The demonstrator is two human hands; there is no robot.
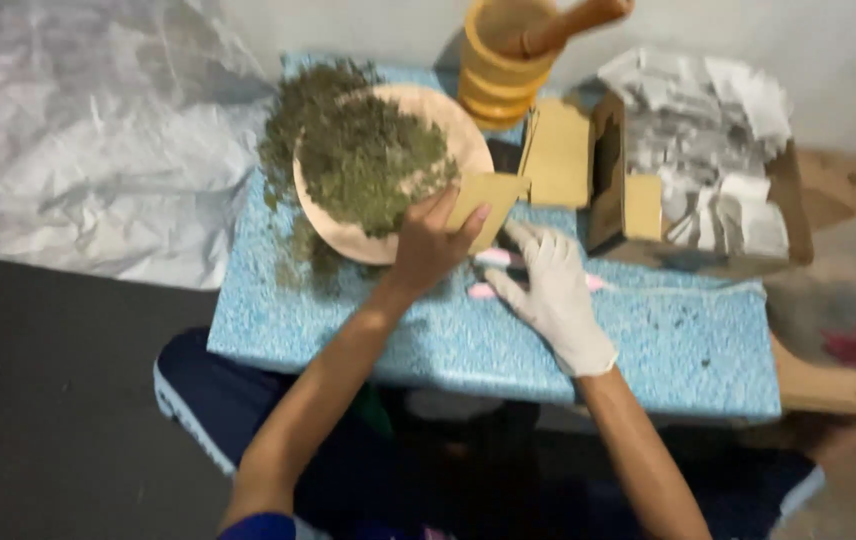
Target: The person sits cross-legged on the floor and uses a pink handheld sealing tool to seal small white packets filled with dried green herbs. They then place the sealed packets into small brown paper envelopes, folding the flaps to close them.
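My bare left hand (430, 240) grips a small tan paper pouch (489, 203) at the edge of a pale round plate (453, 128) heaped with dried green herb (363, 150). My right hand (551, 290), in a white glove, touches the same pouch from the right with its fingers bent. Under the hands lies a small pink and dark object (488, 272) on the blue speckled tabletop (508, 340). Whether the gloved fingers pinch the pouch is blurred.
A wooden mortar with a pestle (508, 55) stands behind the plate. More tan pouches (558, 155) lean beside a cardboard box (708, 150) of white paper packets at the right. Loose herb is spilled on the table's left side. White plastic sheeting (88, 130) lies at the left.
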